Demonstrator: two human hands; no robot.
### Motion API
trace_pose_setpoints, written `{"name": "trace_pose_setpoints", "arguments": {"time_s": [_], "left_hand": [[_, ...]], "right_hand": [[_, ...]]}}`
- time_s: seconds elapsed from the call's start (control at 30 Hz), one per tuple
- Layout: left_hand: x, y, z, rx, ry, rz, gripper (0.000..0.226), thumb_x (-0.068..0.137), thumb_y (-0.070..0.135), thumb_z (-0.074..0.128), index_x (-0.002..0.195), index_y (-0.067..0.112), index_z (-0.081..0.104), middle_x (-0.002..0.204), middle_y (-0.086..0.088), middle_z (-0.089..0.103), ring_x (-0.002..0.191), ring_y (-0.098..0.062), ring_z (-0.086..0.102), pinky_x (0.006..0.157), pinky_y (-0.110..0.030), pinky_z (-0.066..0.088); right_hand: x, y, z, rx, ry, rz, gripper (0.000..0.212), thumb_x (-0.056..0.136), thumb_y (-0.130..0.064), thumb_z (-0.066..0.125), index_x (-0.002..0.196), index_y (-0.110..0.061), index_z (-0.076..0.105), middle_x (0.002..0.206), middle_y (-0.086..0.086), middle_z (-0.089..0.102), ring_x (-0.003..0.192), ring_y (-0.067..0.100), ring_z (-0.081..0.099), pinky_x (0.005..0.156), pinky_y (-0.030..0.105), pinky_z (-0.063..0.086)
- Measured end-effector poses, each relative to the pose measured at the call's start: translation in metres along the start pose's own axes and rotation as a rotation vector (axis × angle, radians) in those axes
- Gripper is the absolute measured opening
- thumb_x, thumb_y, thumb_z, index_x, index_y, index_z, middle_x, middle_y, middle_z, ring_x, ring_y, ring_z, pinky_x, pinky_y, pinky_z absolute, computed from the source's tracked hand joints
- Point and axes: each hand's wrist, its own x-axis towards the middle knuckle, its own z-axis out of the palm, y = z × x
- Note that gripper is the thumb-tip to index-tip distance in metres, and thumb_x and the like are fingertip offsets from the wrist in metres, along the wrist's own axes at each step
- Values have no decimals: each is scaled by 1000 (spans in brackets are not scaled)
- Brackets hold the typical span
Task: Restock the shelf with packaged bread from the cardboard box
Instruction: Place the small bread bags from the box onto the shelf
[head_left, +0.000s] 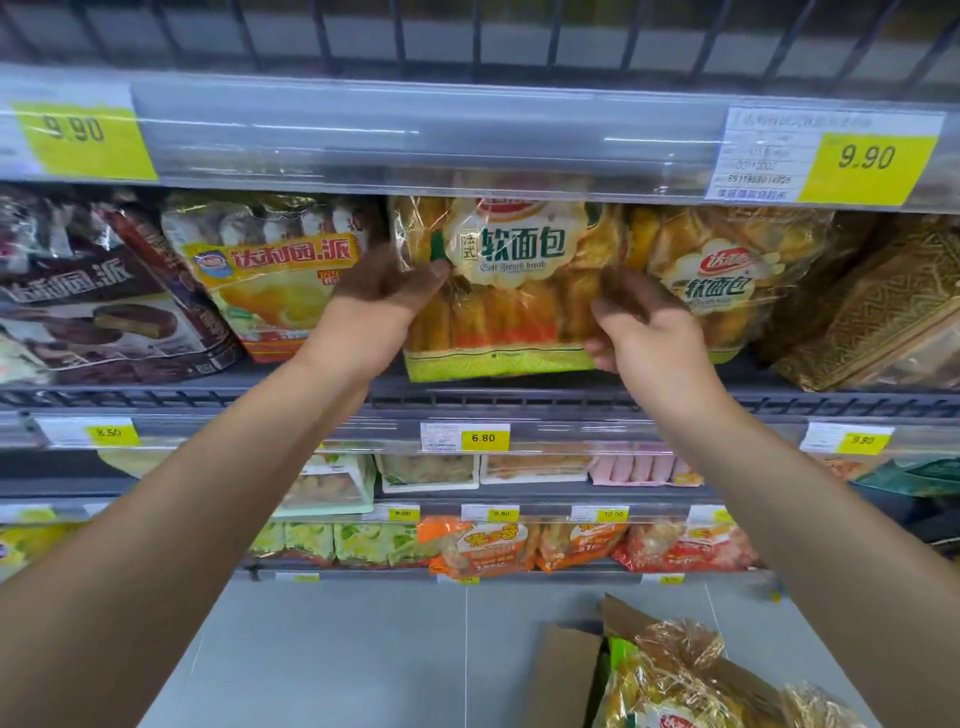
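Packaged bread (506, 283), a clear bag labelled "Soft French bread", stands upright at the front of the shelf (519, 397), its green bottom edge resting on the shelf's wire front rail. Left hand (387, 291): fingers curled onto the bag's left edge, gripping the wrapper. Right hand (641, 332): fingers clasped on the bag's lower right side, thumb toward the front face. Just right of the held bag, a second bread bag (727, 280) of the same kind leans on the shelf, partly behind it. Left of the held bag sits a yellow pie pack (270, 275), and farther left a dark chocolate pie pack (104, 296). Below the shelf, on the floor, the cardboard box (566, 670) lies open with more bread bags (670, 675) inside.
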Motion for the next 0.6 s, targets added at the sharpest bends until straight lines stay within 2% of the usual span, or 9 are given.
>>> {"name": "trace_pose_setpoints", "arguments": {"time_s": [0.07, 0.13, 0.2, 0.23, 0.27, 0.33, 0.4, 0.5, 0.6], "left_hand": [[5, -4, 5, 85, 37, 8, 11, 96, 44, 62, 103, 36, 63, 96, 18, 65, 88, 10, 60, 79, -8, 43], [10, -9, 11, 139, 85, 35, 8, 99, 37, 59, 98, 29, 58, 80, 16, 55, 73, 5, 54, 61, -4, 38], [15, -14, 14, 165, 116, 63, 21, 99, 34, 59, 115, 20, 57, 86, 10, 57, 81, -7, 55, 70, -12, 40], [18, -16, 16, 169, 124, 72, 32, 99, 33, 59, 128, 18, 55, 98, 7, 62, 91, -12, 59, 79, -17, 43], [21, -16, 18, 175, 137, 68, 39, 99, 32, 59, 135, 18, 51, 110, 4, 64, 101, -16, 61, 85, -23, 44], [26, -18, 20, 196, 164, 54, 38, 100, 31, 58, 135, 17, 51, 114, 2, 65, 106, -20, 62, 86, -29, 45], [29, -21, 23, 200, 178, 29, 36, 99, 32, 59, 131, 17, 51, 112, 4, 64, 107, -22, 61, 92, -34, 48], [32, -24, 26, 202, 177, -21, 36, 98, 34, 60, 128, 15, 53, 114, 3, 62, 108, -23, 60, 97, -36, 48], [32, -27, 27, 217, 188, -29, 38, 98, 36, 60, 129, 15, 56, 120, 1, 66, 112, -24, 62, 99, -37, 48]], "right_hand": [[1, -1, 9, 44, -1, 48, 49, 97, -29, 59, 144, -34, 48, 99, -4, 68, 86, 19, 63, 89, 54, 56], [1, 0, 16, 58, -11, 63, 59, 93, -33, 62, 148, -36, 41, 117, -7, 64, 103, 18, 63, 96, 48, 54], [-1, 2, 21, 51, -46, 71, 62, 96, -31, 61, 151, -36, 34, 119, -15, 55, 97, 10, 58, 86, 27, 47], [-2, 4, 23, 38, -67, 76, 63, 97, -30, 59, 153, -35, 31, 117, -17, 51, 85, 4, 55, 74, 22, 45], [-2, 5, 23, 25, -75, 87, 64, 98, -30, 58, 155, -34, 28, 114, -19, 51, 85, -3, 57, 63, 24, 48], [-1, 9, 24, 4, -75, 106, 65, 99, -30, 57, 155, -35, 26, 98, -23, 53, 92, -12, 41, 55, 22, 49], [2, 12, 27, -28, -73, 116, 65, 98, -27, 57, 155, -35, 26, 92, -26, 51, 76, -11, 47, 42, 7, 41], [7, 16, 31, -67, -85, 131, 70, 96, -28, 59, 156, -34, 23, 115, -15, 54, 71, -5, 44, 55, 9, 38], [7, 18, 32, -116, -90, 111, 69, 95, -29, 59, 155, -34, 25, 104, -14, 56, 68, -4, 45, 52, 10, 38]]}}
